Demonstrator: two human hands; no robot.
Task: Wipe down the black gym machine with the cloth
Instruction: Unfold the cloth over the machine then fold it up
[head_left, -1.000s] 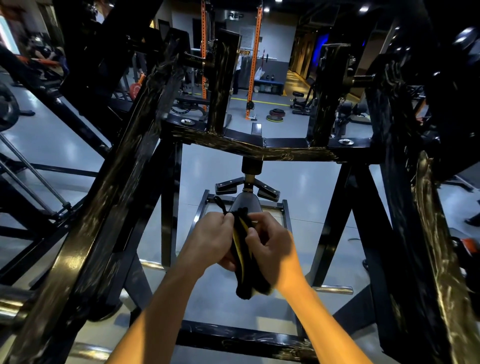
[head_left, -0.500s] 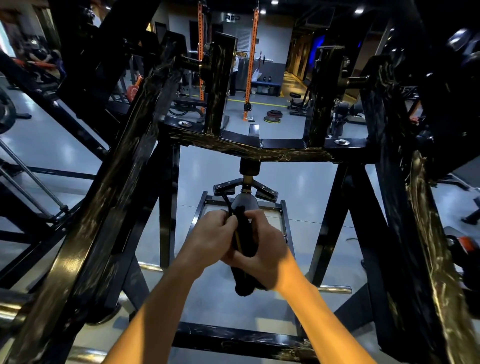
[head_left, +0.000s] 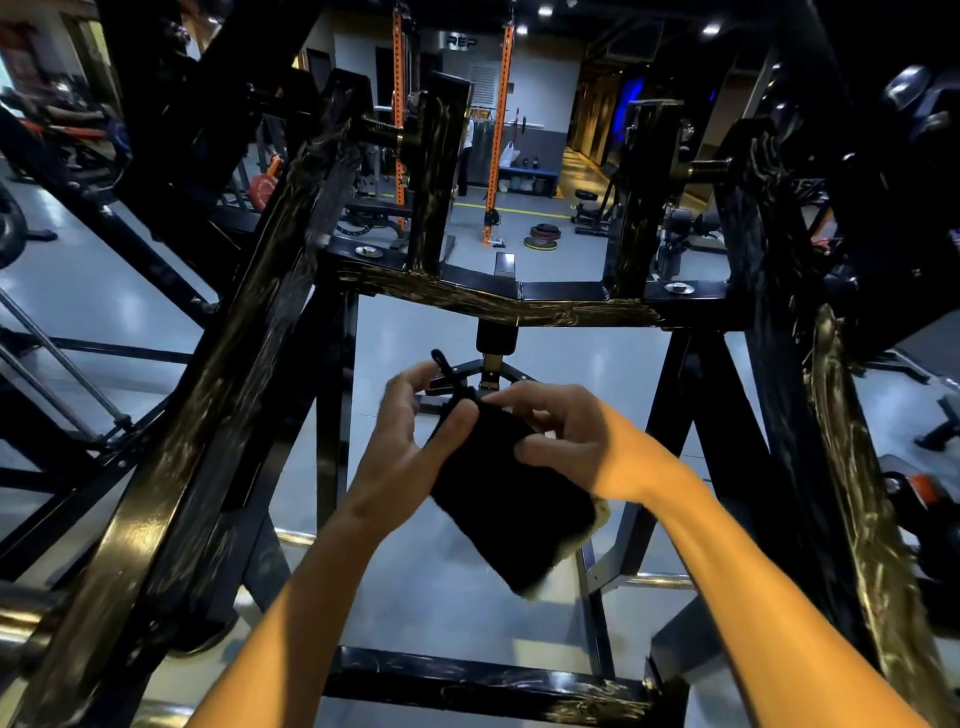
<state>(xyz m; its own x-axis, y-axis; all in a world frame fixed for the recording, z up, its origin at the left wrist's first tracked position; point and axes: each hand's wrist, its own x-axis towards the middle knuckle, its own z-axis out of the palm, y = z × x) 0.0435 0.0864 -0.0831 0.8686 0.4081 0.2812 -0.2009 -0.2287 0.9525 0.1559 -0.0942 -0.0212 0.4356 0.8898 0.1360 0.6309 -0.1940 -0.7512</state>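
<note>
Cloth: a black cloth (head_left: 511, 501) held in the air between both hands, in front of the person and inside the frame of the machine; it hangs tilted, its lower corner pointing down and to the right, with a pale fuzzy edge showing along its lower right side.
Cloth loop: a thin black loop (head_left: 442, 364) sticks up from the cloth's top corner, between the fingertips of the 2 hands.
Left hand: the left hand (head_left: 410, 441) pinches the cloth's upper left edge, thumb pressed on the near face, the other fingers curled above it.
Right hand: the right hand (head_left: 576, 441) grasps the cloth's upper right part, thumb on the near face and fingers curled over the top edge.
Machine: the black gym machine (head_left: 519, 306) surrounds the hands; a horizontal crossbar runs above them, slanted beams rise at left and right, and a lower bar crosses beneath the forearms. The paint shows glossy, streaky reflections.
Contact: the cloth touches no part of the machine that can be seen.
Floor: a pale grey floor (head_left: 395, 338) lies below the frame.
Background: 2 orange rack uprights (head_left: 498, 130) stand well beyond the crossbar, with weight plates (head_left: 543, 236) stacked on the floor near them.
</note>
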